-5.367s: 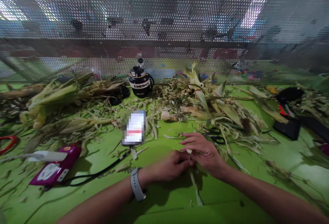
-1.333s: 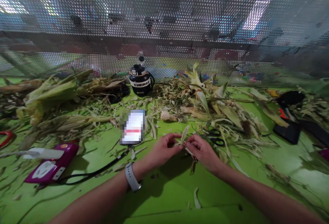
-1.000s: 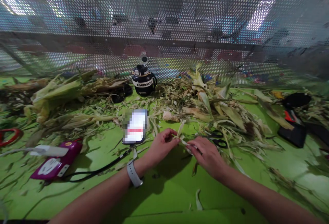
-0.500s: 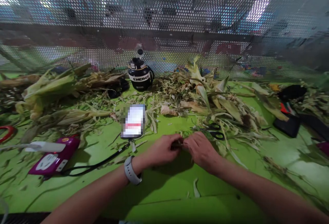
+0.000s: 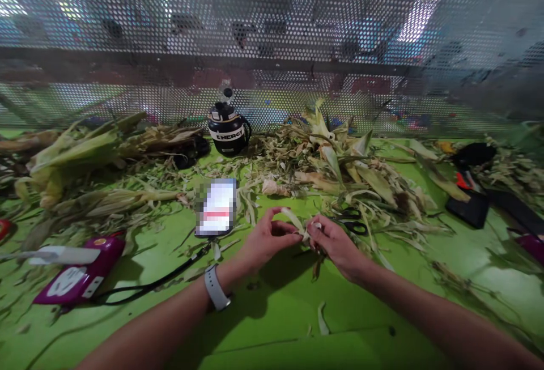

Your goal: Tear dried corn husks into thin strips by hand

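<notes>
Both hands meet over the green table (image 5: 272, 324). My left hand (image 5: 272, 234), with a pale watch strap (image 5: 216, 288) at the wrist, curls its fingers around one end of a pale strip of corn husk (image 5: 294, 220). My right hand (image 5: 334, 242) pinches the gathered other end, where a brownish bit of husk (image 5: 316, 268) hangs below the fingers. Just behind my right hand lie black-handled scissors (image 5: 355, 225), partly among husk scraps. A small loose husk sliver (image 5: 323, 319) rests on the table in front of me.
A husk pile (image 5: 327, 154) stands at the back, beside a black jug (image 5: 228, 132). More husks (image 5: 76, 152) lie left. A lit phone (image 5: 216, 208), a purple power strip (image 5: 80, 273) with a black cord and a dark phone-like object (image 5: 467, 208) lie around. A perforated metal screen (image 5: 272, 24) rises behind.
My left hand has opened up from a tight grip, its fingers lifting around the pale husk strip. The strip now shows between my hands, and my right hand has turned slightly. The view has shifted a little.
</notes>
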Demonstrator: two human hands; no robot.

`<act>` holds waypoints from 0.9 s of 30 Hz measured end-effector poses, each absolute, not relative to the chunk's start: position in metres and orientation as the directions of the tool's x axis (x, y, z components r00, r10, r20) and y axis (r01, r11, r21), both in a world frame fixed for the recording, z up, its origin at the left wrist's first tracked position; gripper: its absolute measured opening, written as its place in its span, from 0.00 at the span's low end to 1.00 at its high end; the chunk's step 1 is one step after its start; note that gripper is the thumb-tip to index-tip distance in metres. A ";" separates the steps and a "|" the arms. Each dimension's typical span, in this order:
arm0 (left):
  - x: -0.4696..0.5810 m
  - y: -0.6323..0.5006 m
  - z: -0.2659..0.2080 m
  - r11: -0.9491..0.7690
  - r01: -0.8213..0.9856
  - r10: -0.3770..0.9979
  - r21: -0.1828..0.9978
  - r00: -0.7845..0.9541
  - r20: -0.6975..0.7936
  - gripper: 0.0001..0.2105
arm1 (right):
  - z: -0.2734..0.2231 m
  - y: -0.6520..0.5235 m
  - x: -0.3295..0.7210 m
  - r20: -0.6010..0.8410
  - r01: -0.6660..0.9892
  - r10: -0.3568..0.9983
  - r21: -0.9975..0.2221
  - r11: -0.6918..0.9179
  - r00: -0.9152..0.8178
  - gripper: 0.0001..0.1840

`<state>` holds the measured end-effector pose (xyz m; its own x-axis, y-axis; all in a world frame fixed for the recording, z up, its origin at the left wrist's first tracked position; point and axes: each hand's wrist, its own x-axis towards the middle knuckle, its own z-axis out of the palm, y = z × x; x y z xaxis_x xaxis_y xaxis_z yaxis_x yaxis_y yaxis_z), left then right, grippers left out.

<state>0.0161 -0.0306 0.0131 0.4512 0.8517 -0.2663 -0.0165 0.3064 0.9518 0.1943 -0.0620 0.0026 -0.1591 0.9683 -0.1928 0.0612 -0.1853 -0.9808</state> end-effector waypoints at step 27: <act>0.026 -0.042 0.003 0.423 -0.239 0.824 0.874 0.501 -0.262 0.17 | -0.004 -0.061 0.185 -0.155 -0.082 0.985 -0.984 -0.161 -0.069 0.22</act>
